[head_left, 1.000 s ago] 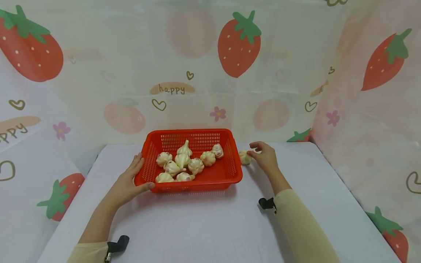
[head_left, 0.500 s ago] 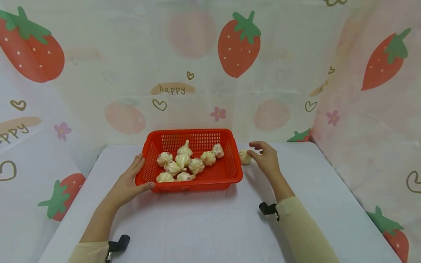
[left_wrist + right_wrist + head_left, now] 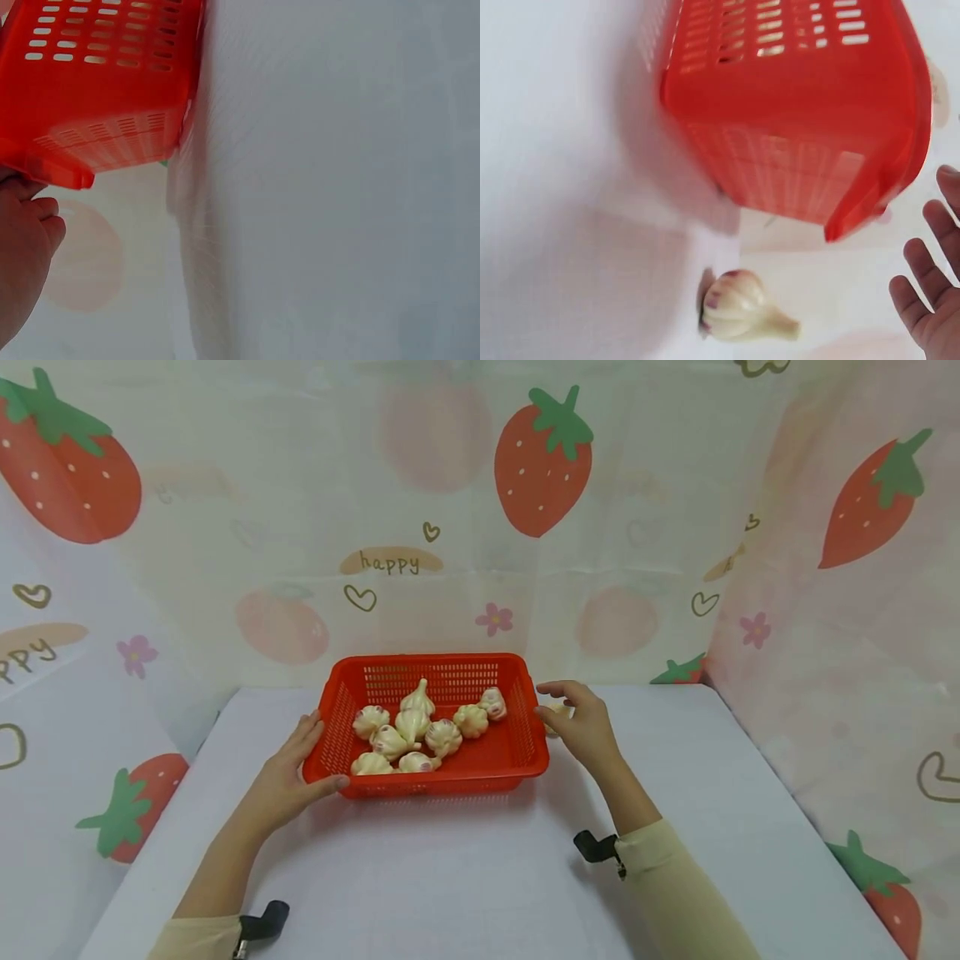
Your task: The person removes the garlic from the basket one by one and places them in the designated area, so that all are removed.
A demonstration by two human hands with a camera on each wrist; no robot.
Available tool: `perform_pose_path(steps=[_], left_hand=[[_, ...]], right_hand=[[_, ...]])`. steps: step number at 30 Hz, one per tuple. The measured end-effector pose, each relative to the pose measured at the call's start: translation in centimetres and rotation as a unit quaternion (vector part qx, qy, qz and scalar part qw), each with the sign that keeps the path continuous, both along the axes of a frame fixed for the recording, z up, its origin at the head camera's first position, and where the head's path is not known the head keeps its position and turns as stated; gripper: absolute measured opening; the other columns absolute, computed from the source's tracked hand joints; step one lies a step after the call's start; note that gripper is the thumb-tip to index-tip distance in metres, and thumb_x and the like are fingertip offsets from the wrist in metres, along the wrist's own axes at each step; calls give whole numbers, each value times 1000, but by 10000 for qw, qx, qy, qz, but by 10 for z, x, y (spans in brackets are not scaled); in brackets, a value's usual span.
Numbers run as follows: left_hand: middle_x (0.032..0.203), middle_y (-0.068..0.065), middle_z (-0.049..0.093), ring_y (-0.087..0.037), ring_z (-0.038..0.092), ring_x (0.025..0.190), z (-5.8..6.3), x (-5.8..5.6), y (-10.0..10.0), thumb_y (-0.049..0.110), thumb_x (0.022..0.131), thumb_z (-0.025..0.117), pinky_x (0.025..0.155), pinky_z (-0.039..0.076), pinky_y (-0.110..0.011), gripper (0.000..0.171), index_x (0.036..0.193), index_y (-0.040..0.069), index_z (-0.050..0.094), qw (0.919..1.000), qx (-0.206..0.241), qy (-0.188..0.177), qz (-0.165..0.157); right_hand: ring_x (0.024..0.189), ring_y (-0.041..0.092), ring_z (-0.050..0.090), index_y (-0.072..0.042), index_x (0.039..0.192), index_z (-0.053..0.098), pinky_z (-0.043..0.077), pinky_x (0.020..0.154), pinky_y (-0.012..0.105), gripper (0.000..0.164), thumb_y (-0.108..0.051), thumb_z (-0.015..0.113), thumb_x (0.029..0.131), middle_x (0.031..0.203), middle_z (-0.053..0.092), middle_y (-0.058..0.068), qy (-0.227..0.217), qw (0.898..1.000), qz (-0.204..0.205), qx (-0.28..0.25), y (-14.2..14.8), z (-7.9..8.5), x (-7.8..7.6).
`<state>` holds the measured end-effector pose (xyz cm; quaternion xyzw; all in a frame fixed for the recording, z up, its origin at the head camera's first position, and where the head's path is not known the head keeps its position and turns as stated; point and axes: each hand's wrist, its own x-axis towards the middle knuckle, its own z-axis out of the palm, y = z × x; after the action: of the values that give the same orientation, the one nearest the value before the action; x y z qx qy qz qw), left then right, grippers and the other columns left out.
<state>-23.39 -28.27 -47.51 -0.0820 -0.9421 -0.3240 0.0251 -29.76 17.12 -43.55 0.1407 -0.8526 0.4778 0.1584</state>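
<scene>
Bulbs [image 3: 443,737] are lying in the basket [image 3: 442,784], mostly toward its left and middle. The left hand [image 3: 288,781] is gripping the basket's near left corner, thumb on the front rim, fingers along the left side. The right hand [image 3: 585,722] is hovering just beside the basket's right rim, thumb and fingers parting; a loose bulb [image 3: 739,306] is resting just right of the basket, partly hidden by that hand in the head view.

My wht tbl [image 3: 450,881]: red bskt [image 3: 438,786] sits nr back edge, bit L of ctr; garlic bulb [image 3: 736,306] lies just R of it, also nr back edge.
</scene>
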Motion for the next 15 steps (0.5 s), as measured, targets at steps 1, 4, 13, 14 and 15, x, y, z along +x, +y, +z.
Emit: perform_pose_path(steps=[1, 4, 13, 14, 15], left_hand=[[173, -12, 9, -38, 8, 159, 0, 1, 0, 67, 80, 75, 110, 36, -71, 116, 165, 15, 16, 10000, 22, 13, 19], [172, -11, 10, -38, 9, 159, 1, 4, 1, 67, 81, 75, 112, 33, -72, 114, 165, 13, 18, 9999, 124, 37, 76], [173, -2, 13, -37, 14, 158, -9, 13, 4, 59, 88, 73, 114, 29, -73, 103, 164, 15, 21, 9981, 530, 193, 238], [173, 0, 12, -36, 13, 158, -10, 14, 4, 58, 88, 73, 114, 28, -73, 102, 165, 16, 21, 9979, 569, 199, 235], [173, 1, 11, -35, 13, 159, -11, 14, 4, 58, 89, 73, 114, 28, -73, 101, 165, 17, 20, 9978, 600, 191, 230]], right_hand=[[118, 31, 59, -13, 123, 72, 50, 103, 56, 32, -15, 78, 92, 125, 69, 9, -51, 10000, 48, 4, -4, 2, 1], [120, 31, 58, -13, 124, 71, 50, 105, 58, 34, -15, 78, 91, 126, 68, 10, -160, 9997, 184, 88, -14, 6, 4], [128, 26, 56, -12, 125, 72, 47, 110, 54, 34, -19, 79, 92, 127, 69, 2, -85, 9944, 853, 612, -41, 12, -3], [128, 26, 57, -11, 125, 72, 47, 111, 54, 34, -19, 79, 92, 126, 69, 2, -77, 9935, 947, 622, -44, 12, -4], [127, 25, 57, -11, 124, 72, 47, 111, 53, 34, -19, 79, 92, 126, 70, 2, -78, 9926, 1024, 646, -46, 12, -6]])
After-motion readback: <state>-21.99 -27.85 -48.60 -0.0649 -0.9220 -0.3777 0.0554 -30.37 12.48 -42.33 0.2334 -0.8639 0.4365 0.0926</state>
